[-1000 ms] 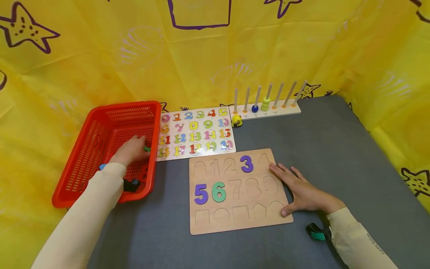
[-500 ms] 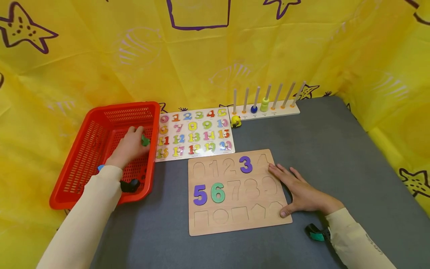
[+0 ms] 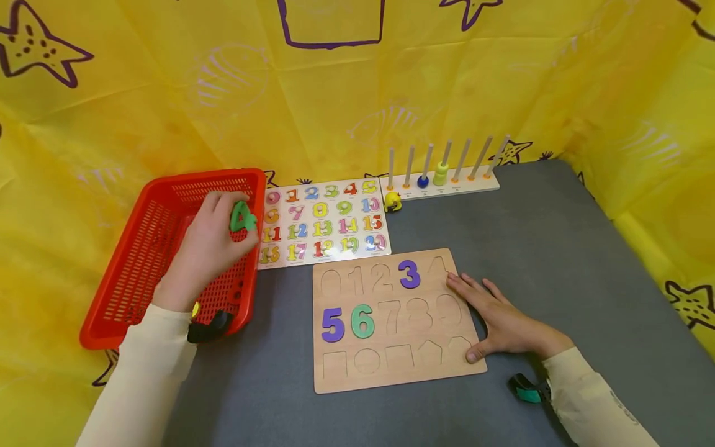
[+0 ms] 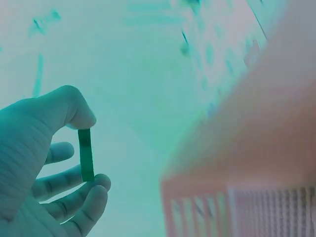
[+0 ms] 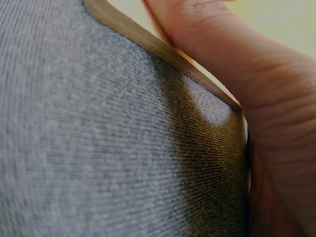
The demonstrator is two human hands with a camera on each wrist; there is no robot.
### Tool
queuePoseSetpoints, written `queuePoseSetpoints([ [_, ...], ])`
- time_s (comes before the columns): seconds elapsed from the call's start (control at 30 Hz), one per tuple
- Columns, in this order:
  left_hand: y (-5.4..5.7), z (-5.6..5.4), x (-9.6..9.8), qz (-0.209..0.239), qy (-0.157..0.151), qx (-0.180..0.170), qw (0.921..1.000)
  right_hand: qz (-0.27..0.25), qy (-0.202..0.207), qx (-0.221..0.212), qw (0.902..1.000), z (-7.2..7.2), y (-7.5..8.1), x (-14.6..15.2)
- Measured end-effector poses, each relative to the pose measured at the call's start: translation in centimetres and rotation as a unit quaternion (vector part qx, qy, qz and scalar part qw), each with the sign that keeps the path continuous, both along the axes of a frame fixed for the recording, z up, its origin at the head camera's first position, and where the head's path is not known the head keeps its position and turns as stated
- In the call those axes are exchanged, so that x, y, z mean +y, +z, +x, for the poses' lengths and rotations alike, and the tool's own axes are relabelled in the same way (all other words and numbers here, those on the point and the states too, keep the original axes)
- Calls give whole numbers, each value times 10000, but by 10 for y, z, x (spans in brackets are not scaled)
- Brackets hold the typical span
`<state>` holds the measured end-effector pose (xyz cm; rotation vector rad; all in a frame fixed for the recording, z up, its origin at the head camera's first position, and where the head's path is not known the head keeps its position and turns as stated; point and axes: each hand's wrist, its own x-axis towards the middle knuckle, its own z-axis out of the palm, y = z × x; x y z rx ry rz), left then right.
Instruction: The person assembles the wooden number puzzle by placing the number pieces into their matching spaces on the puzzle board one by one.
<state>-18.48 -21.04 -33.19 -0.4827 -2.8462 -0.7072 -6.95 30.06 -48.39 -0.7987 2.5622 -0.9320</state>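
Note:
My left hand [image 3: 209,239] pinches a green number 4 piece [image 3: 242,217] above the red basket [image 3: 254,292]. In the left wrist view that number 4 piece [image 4: 86,155] is seen edge-on between thumb and fingertips. My right hand [image 3: 505,320] lies with spread, straight fingers on the right edge of the wooden number board [image 3: 391,374]; its thumb [image 5: 212,29] crosses the board's edge in the right wrist view. Set in the board are a purple 3 [image 3: 409,274], a purple 5 [image 3: 333,325] and a green 6 [image 3: 362,321]. Its other outlines show bare wood.
Behind the wooden board lies a white number puzzle [image 3: 324,220], beside the basket. A peg stand [image 3: 469,185] with blue and green beads is at the back, with a small yellow toy [image 3: 393,201] in front. Yellow printed cloth [image 3: 335,93] hangs behind the grey table [image 3: 268,385].
My left hand has risen from inside the basket, lifting the green number 4 piece, which now shows its face. The right hand stays on the board's edge.

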Motion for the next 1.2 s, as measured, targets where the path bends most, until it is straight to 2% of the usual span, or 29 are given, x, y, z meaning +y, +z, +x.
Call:
queuePoseSetpoints([
  [0.1, 3, 17, 24, 111, -432, 267, 9986, -2, 18, 39, 10000, 0, 0, 0],
  [0.2, -1, 29, 51, 193, -948, 512, 9940, -63, 8, 49, 10000, 0, -1, 1],
  [0.27, -5, 35, 70, 199, -1276, 624, 9897, -106, -11, 69, 9999, 0, -2, 1],
  [0.37, -16, 38, 97, 234, -1681, 504, 9842, -185, -28, 120, 9998, 0, -4, 2],
  [0.5, -35, 36, 128, 314, -1952, 96, 9802, -274, -18, 158, 9995, 1, -6, 2],
  [0.63, -60, 29, 158, 333, -2198, -271, 9746, -393, -110, 80, 9991, 1, -6, 3],
  [0.77, -82, 25, 194, 124, -2433, -739, 9671, -439, -188, 28, 9989, 1, -5, 5],
  [0.83, -90, 24, 212, -107, -2522, -866, 9637, -422, -161, 55, 9990, 1, -5, 6],
  [1.0, -106, 24, 249, -593, -2663, -799, 9587, -416, -138, 154, 9989, 2, -5, 5],
  [1.2, -116, 21, 277, -967, -2760, -490, 9550, -400, -143, 241, 9988, 1, -2, 5],
])
